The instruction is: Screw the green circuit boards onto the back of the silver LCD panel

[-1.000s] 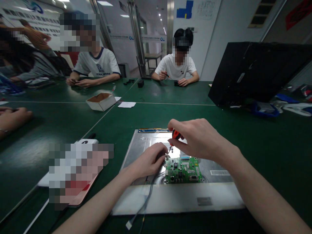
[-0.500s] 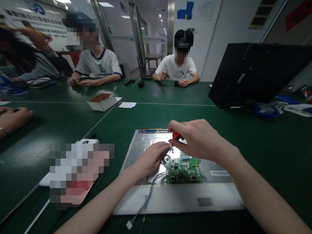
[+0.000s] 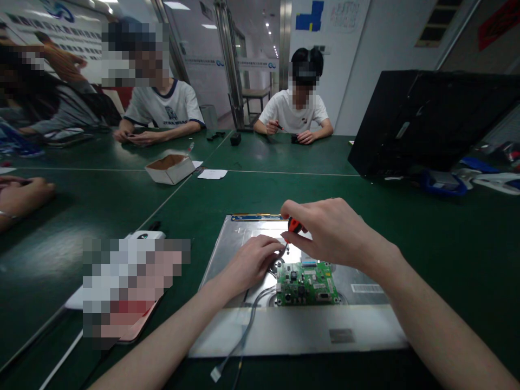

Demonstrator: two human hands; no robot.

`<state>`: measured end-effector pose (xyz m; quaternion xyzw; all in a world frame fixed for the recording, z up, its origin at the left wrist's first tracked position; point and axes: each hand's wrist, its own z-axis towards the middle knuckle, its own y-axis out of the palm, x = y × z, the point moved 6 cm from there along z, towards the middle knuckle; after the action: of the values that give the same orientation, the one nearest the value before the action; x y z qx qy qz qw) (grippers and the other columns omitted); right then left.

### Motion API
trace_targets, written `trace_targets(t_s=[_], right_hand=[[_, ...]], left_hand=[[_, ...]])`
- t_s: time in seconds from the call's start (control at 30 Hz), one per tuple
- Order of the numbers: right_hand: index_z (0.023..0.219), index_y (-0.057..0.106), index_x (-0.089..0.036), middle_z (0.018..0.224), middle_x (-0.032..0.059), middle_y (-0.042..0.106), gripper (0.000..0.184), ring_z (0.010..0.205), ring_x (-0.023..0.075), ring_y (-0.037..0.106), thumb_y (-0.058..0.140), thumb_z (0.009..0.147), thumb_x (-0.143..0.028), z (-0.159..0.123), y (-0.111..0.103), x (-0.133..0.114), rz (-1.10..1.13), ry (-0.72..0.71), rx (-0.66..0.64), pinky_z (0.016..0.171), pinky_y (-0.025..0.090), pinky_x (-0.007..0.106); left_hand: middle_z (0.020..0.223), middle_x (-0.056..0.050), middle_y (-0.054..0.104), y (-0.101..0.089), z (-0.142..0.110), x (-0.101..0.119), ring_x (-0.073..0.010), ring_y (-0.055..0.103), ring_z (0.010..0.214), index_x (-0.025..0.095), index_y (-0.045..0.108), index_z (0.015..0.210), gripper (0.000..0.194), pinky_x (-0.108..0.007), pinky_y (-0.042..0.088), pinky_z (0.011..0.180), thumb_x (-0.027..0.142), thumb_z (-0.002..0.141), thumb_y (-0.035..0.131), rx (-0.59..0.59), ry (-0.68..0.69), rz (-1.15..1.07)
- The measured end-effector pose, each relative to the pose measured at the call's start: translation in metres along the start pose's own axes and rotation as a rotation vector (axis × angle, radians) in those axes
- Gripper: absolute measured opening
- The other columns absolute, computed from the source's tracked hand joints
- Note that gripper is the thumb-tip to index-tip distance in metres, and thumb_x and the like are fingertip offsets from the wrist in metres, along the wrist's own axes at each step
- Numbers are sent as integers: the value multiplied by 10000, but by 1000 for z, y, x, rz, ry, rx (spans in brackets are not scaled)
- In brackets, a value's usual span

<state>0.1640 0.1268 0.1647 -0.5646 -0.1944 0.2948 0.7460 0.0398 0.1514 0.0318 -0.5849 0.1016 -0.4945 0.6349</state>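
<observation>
A silver metal panel (image 3: 292,327) lies flat on the green table in front of me, with a small green circuit board (image 3: 306,283) on its middle. My right hand (image 3: 329,230) is closed around a red and black screwdriver (image 3: 293,225), whose tip points down at the board's upper left corner. My left hand (image 3: 249,264) rests on the panel just left of the board, its fingers curled and pinched by the screwdriver tip; what they hold is hidden. A grey cable (image 3: 244,330) runs from the board off the panel's near edge.
A black monitor shell (image 3: 426,122) stands at the right. A white phone (image 3: 144,236) and a blurred flat item lie at my left. A small cardboard box (image 3: 169,168) and paper sit further back. Several other people sit around the table, one person's hand (image 3: 22,196) at far left.
My left hand has slid a little up and to the right, toward the screwdriver tip. My right hand and the screwdriver have stayed almost where they were.
</observation>
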Motion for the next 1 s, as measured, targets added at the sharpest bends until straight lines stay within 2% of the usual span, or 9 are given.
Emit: trace_targets(t_s=[0.13, 0.3, 0.5, 0.7, 0.87, 1.0], right_hand=[[988, 519, -188, 752, -9, 659, 126, 579, 134, 546, 551, 905, -277, 0, -1, 0, 2, -8, 0, 498, 270, 236], [982, 518, -188, 753, -9, 659, 126, 577, 135, 543, 545, 908, -287, 0, 0, -1, -2, -9, -6, 499, 270, 240], [988, 522, -192, 764, -10, 665, 134, 593, 139, 557, 551, 911, -298, -1, -1, 0, -1, -8, -9, 501, 274, 241], [1007, 523, -194, 792, -3, 680, 160, 615, 152, 580, 559, 906, -313, -2, -5, 4, -23, 25, -14, 505, 274, 251], [1016, 526, -197, 800, -2, 681, 152, 636, 154, 591, 542, 915, -309, -5, -12, 5, -22, 44, -17, 515, 276, 257], [1012, 521, -196, 796, -5, 678, 152, 626, 148, 587, 545, 915, -310, -8, -17, 4, -14, 34, -7, 515, 277, 255]], left_hand=[[1123, -104, 638, 1, 1, 0, -243, 578, 1006, 176, 642, 1091, 233, -415, 493, 861, 121, 916, 498, 5, 17, 2], [1060, -98, 628, 1, 0, -4, -236, 574, 973, 172, 640, 1039, 216, -389, 489, 831, 101, 914, 479, 17, -30, 18], [901, -76, 606, -2, 1, -7, -209, 561, 834, 163, 608, 885, 157, -338, 472, 720, 119, 915, 460, 28, -82, 53], [847, -56, 603, -6, 2, -5, -201, 543, 783, 171, 570, 884, 129, -330, 448, 684, 127, 904, 451, 28, -81, 102], [820, -49, 604, -14, 2, 1, -191, 540, 757, 177, 550, 877, 109, -330, 444, 678, 172, 917, 449, 43, -86, 41], [823, -37, 614, -17, 0, 11, -181, 554, 764, 182, 553, 868, 109, -323, 455, 705, 185, 924, 460, -28, -103, -88]])
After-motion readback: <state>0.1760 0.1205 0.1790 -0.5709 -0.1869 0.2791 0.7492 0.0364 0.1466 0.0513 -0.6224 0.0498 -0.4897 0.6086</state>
